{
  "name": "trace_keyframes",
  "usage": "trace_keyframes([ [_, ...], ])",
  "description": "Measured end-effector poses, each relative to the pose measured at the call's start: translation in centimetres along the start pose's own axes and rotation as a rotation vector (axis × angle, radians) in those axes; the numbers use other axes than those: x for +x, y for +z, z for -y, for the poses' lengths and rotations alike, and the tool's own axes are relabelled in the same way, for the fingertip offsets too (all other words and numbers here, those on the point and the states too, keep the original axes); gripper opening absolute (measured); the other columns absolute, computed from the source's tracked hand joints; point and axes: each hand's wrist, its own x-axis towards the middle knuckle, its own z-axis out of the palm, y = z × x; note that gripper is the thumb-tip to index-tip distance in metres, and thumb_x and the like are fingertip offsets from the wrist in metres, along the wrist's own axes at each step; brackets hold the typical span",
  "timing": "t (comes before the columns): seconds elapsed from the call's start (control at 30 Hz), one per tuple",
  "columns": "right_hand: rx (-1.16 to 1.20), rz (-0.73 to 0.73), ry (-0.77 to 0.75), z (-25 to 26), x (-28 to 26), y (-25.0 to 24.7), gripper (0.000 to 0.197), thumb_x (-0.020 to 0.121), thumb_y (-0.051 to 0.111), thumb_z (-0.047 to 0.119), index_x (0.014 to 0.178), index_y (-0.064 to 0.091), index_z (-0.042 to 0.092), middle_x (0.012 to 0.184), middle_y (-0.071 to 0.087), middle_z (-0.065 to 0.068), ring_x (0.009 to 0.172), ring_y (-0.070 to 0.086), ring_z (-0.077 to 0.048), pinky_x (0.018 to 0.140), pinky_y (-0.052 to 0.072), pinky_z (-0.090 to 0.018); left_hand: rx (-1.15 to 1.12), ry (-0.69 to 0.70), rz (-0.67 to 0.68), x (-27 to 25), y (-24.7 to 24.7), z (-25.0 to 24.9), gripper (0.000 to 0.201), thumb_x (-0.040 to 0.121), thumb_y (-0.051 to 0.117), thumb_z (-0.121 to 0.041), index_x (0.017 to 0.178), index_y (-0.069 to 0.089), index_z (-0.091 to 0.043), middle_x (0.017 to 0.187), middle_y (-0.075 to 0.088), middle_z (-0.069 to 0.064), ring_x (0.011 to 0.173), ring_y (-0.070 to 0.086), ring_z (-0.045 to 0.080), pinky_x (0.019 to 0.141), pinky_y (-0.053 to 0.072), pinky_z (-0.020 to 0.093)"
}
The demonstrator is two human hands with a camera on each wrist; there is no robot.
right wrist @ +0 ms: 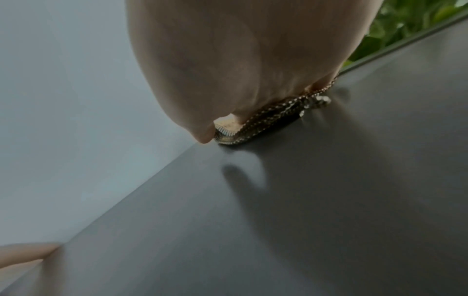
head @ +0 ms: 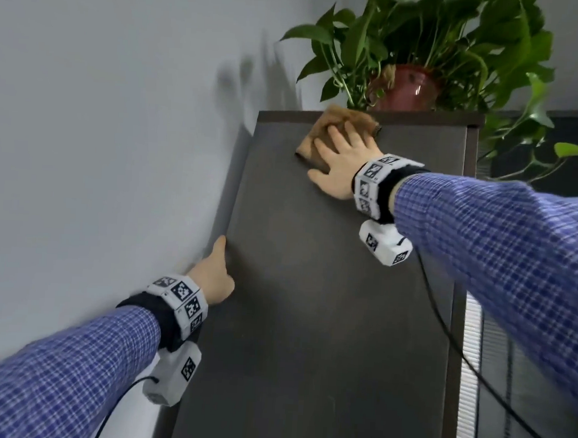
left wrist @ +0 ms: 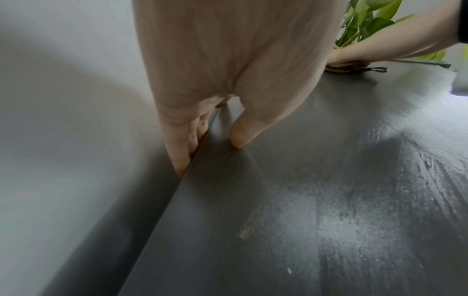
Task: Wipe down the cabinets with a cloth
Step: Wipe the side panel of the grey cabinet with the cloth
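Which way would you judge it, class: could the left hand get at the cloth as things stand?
Probably yes. The left hand grips the cabinet edge lower down, and only bare panel lies between it and the cloth. But the right hand presses flat over most of the cloth, leaving just its edges free.

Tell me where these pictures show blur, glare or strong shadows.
Head view: leaf shadows fall on the wall, and the edges bend from the wide lens. Left wrist view: pale glare lies on the cabinet; the wall is smeared. Right wrist view: the right hand is soft and casts a dark shadow below the cloth.
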Motion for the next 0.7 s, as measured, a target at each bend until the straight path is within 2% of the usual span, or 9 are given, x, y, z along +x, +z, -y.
trace_keyframes([
  [0.07,0.007,-0.017,0.044,-2.6,-2.2,0.0,0.078,0.089,0.025,0.07,0.155,0.011,0.031,0.165,0.0,-0.003,0.151,-0.005,-0.032,0.12,0.002,-0.052,0.006,-0.009,0.002,-0.5,0.1,-0.3,0.086,0.097,0.051,-0.009,0.16,-0.005,-0.02,0.15,0.045,0.015,0.122,0.056,0.032,0.09,0.041,0.031],
  [0.17,0.001,-0.017,0.112,-6.4,-6.4,0.2,0.077,0.091,0.026,0.069,0.155,0.011,0.031,0.165,0.002,-0.004,0.15,-0.003,-0.034,0.12,0.005,-0.051,-0.002,-0.009,-0.071,-1.3,0.7,-0.3,0.08,0.098,0.05,-0.011,0.161,0.001,-0.02,0.157,0.035,0.018,0.134,0.047,0.037,0.106,0.038,0.037],
  [0.23,-0.015,-0.005,0.105,-7.5,-10.0,1.0,0.077,0.091,0.026,0.069,0.156,0.012,0.03,0.165,0.005,-0.007,0.15,0.001,-0.036,0.12,0.006,-0.053,-0.032,-0.007,-0.128,-2.3,1.6,-0.3,0.075,0.099,0.049,-0.011,0.16,0.007,-0.016,0.156,0.035,0.019,0.131,0.049,0.038,0.103,0.039,0.038],
  [0.27,-0.023,-0.011,0.075,-7.4,-12.0,1.7,0.077,0.09,0.027,0.068,0.155,0.018,0.027,0.164,0.011,-0.01,0.149,0.006,-0.039,0.119,0.009,-0.055,-0.054,-0.014,-0.156,-2.8,2.1,-0.1,0.072,0.1,0.049,-0.011,0.16,0.01,-0.015,0.153,0.038,0.02,0.126,0.052,0.039,0.1,0.041,0.038],
  [0.33,-0.032,-0.022,-0.021,-6.0,-16.5,3.7,0.078,0.087,0.032,0.065,0.15,0.034,0.019,0.158,0.026,-0.017,0.144,0.02,-0.046,0.116,0.016,-0.058,-0.114,-0.034,-0.206,-3.9,3.4,0.6,0.065,0.101,0.048,-0.012,0.158,0.017,-0.011,0.148,0.045,0.022,0.12,0.054,0.04,0.098,0.042,0.04],
  [0.4,-0.036,-0.025,-0.129,-3.5,-21.9,6.4,0.077,0.085,0.038,0.063,0.147,0.042,0.017,0.155,0.033,-0.019,0.142,0.024,-0.047,0.114,0.018,-0.061,-0.155,-0.075,-0.215,-5.0,5.0,1.9,0.06,0.101,0.045,-0.015,0.156,0.021,-0.011,0.146,0.046,0.023,0.116,0.057,0.041,0.097,0.044,0.042],
  [0.57,0.087,0.25,-0.433,5.9,-35.5,13.0,0.079,0.083,0.043,0.067,0.149,0.039,0.022,0.159,0.028,-0.012,0.148,0.012,-0.04,0.118,0.008,-0.06,-0.199,-0.162,-0.188,-8.0,8.1,5.0,0.053,0.104,0.039,-0.02,0.155,0.025,-0.017,0.151,0.04,0.022,0.117,0.057,0.042,0.1,0.042,0.042],
  [0.63,0.11,0.342,-0.538,9.1,-38.6,14.9,0.079,0.082,0.046,0.066,0.147,0.043,0.022,0.158,0.03,-0.011,0.149,0.013,-0.038,0.119,0.004,-0.057,-0.216,-0.182,-0.163,-9.4,8.9,6.2,0.052,0.104,0.037,-0.022,0.155,0.026,-0.018,0.151,0.04,0.021,0.119,0.056,0.04,0.102,0.041,0.041],
  [0.7,0.107,0.382,-0.624,10.7,-38.9,15.5,0.078,0.08,0.049,0.065,0.145,0.046,0.022,0.157,0.033,-0.009,0.148,0.018,-0.037,0.119,0.003,-0.054,-0.227,-0.223,-0.129,-10.6,9.5,7.4,0.05,0.105,0.035,-0.025,0.154,0.027,-0.018,0.151,0.042,0.019,0.123,0.053,0.039,0.104,0.039,0.041],
])
